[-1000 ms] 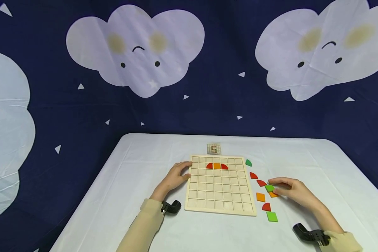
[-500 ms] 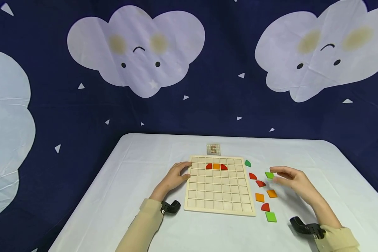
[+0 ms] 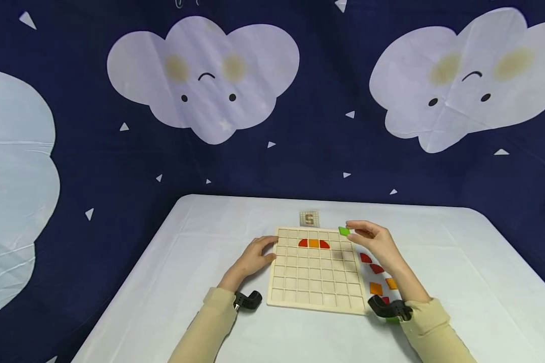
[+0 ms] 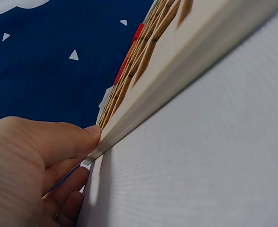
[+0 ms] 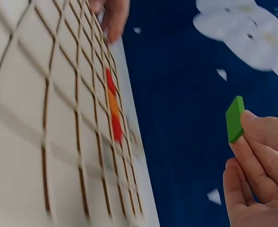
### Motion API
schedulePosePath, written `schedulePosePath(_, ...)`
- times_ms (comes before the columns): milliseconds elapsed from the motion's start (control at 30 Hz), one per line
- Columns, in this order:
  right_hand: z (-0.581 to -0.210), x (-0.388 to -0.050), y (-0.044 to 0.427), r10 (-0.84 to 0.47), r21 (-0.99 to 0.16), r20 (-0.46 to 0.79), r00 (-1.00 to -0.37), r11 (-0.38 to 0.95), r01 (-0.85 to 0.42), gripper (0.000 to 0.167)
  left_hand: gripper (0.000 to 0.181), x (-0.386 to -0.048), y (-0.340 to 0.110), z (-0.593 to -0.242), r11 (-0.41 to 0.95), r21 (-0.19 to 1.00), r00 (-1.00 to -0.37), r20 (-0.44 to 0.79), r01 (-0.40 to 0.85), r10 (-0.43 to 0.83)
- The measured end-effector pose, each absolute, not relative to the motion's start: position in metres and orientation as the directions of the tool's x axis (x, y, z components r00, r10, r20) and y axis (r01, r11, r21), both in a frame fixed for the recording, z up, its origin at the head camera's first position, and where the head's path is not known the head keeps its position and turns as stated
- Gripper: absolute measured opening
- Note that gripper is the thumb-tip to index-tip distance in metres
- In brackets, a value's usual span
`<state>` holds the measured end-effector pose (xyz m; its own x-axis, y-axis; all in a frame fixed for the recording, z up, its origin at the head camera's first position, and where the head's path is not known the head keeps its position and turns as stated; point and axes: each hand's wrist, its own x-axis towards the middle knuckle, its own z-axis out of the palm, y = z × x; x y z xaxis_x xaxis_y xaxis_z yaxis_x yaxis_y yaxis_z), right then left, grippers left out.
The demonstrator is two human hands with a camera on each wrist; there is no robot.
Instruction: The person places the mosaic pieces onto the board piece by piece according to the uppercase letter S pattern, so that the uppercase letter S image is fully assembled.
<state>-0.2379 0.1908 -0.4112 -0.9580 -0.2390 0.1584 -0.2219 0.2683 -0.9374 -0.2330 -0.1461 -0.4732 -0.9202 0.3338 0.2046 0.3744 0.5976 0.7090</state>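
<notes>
The right hand [image 3: 376,243] pinches a light green square tile [image 3: 343,231] above the board's upper right corner; in the right wrist view the thumb and fingers hold that green tile [image 5: 234,120] by one edge, clear of the grid. A wooden grid board [image 3: 317,308] lies on the table with a red piece [image 3: 303,243], an orange square [image 3: 314,243] and a second red piece [image 3: 324,244] side by side in one row. The left hand [image 3: 252,258] touches the board's left edge; in the left wrist view its thumb [image 4: 77,137] presses on the board's edge [image 4: 143,109].
A small card with an S pattern [image 3: 309,219] lies behind the board. To the board's right are red pieces [image 3: 377,268], orange squares [image 3: 375,289] and a green square [image 3: 392,320], partly hidden by the right wrist's black device [image 3: 389,308].
The right hand has lifted the light green square from among the loose pieces and carried it left and away to the board's upper right. The left hand stays at the board's edge.
</notes>
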Motion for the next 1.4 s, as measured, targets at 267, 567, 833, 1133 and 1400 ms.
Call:
schedulePosePath(267, -0.418, -0.237, 0.139, -0.283, -0.955, 0.152, -0.947, 0.204, -0.214, 0.039, 0.049, -0.233, -0.145, -0.473, 0.609, 0.702, -0.922, 0.193, 0.368, 0.334)
schedulePosePath(567, -0.442, -0.241, 0.116, -0.298, -0.940, 0.153, -0.942, 0.250, -0.231, 0.040, 0.049, -0.233, -0.145, -0.473, 0.600, 0.712, -0.923, 0.191, 0.365, 0.335)
schedulePosePath(833, -0.457, -0.242, 0.108, -0.306, -0.938, 0.141, -0.942, 0.263, -0.226, 0.037, 0.049, -0.233, -0.146, -0.474, 0.598, 0.713, -0.922, 0.194, 0.367, 0.335)
schedulePosePath(1133, -0.475, -0.242, 0.100, -0.301, -0.855, 0.232, -0.925, 0.391, -0.341, 0.027, 0.049, -0.233, -0.144, -0.471, 0.594, 0.715, -0.920, 0.190, 0.368, 0.342)
schedulePosePath(1400, -0.480, -0.243, 0.097, -0.292, -0.769, 0.321, -0.901, 0.474, -0.428, 0.028, 0.049, -0.232, -0.145, -0.471, 0.586, 0.726, -0.923, 0.189, 0.361, 0.335)
